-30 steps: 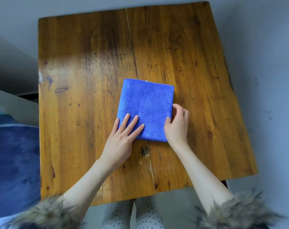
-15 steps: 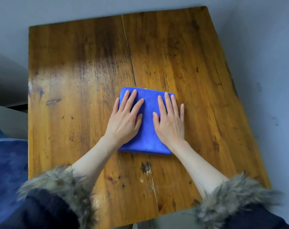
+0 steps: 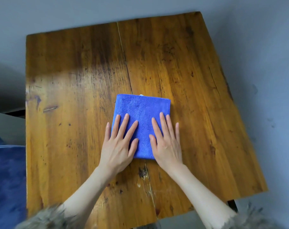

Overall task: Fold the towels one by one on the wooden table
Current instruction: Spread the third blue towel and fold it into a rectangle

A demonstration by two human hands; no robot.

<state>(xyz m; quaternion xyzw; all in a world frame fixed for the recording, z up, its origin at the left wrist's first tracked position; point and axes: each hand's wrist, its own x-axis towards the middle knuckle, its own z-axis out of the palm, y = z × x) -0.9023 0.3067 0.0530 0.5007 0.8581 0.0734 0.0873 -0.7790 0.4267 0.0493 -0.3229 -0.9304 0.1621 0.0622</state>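
Item: blue towel (image 3: 143, 113), folded to a compact near-square, lying flat near the middle of the wooden surface (image 3: 74, 80), across the seam between its two planks. A small pale tag shows at its far edge.

Item: left hand (image 3: 118, 146). I read it as laid flat on the near-left part of the towel, fingers (image 3: 123, 123) straight and slightly spread, gripping nothing; the little finger runs off the cloth's left edge onto the wood.

Item: right hand (image 3: 167, 144). Likewise flat, fingers straight and spread, on the near-right part of the towel, the outermost finger past the right edge. It holds nothing.

Item: dark blue fabric (image 3: 7, 179) at the left, off the surface; I cannot tell whether it is another towel.

Item: fur-trimmed sleeve cuffs at the bottom edge, blurred.

Status, as I judge it: this towel looks folded, and the palms are pressing it smooth.

Risks from here:
- Uneven pressure or a sideways drag of the palms could shear the layers, so the edges no longer line up.
- Lifting the hands quickly could let the plush cloth spring open at the fold.
- Moving the towel aside with a loose grip could unfold it.
- A cuff could brush the towel and shift it.
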